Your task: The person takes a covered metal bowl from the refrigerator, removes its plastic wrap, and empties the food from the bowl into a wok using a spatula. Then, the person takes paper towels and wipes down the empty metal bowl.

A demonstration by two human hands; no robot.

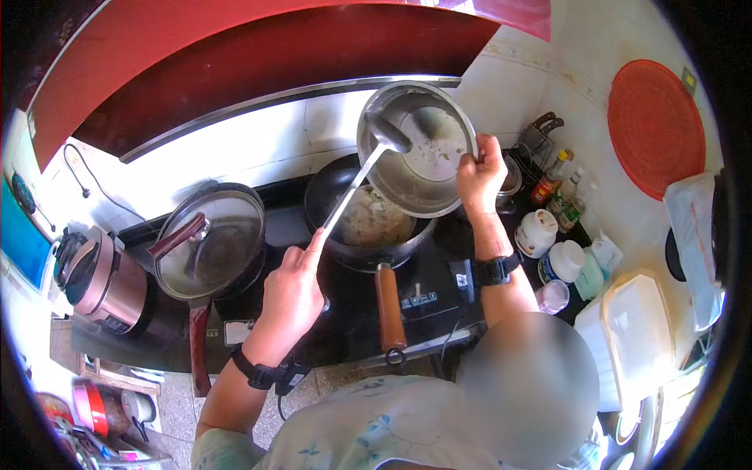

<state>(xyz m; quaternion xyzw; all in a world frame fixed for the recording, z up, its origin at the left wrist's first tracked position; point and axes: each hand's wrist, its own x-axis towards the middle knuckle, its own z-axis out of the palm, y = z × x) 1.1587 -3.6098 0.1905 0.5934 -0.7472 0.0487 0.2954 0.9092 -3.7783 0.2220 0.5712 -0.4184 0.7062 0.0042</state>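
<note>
On the black counter (pixel 168 348) stand a pink cooker (pixel 119 286), a lidded pan (pixel 227 247), a wok (pixel 364 255) and bottles (pixel 546 186).

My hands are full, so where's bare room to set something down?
The best bare patch looks like the black stovetop right of the brown handle of the wok; a narrower strip lies between the wok and the lidded pan. It's crowded farther right, where white jars and bottles stand together.

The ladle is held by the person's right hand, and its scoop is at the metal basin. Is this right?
Not quite. The head view shows the ladle held by the left hand; its scoop is indeed at the metal basin.
</note>
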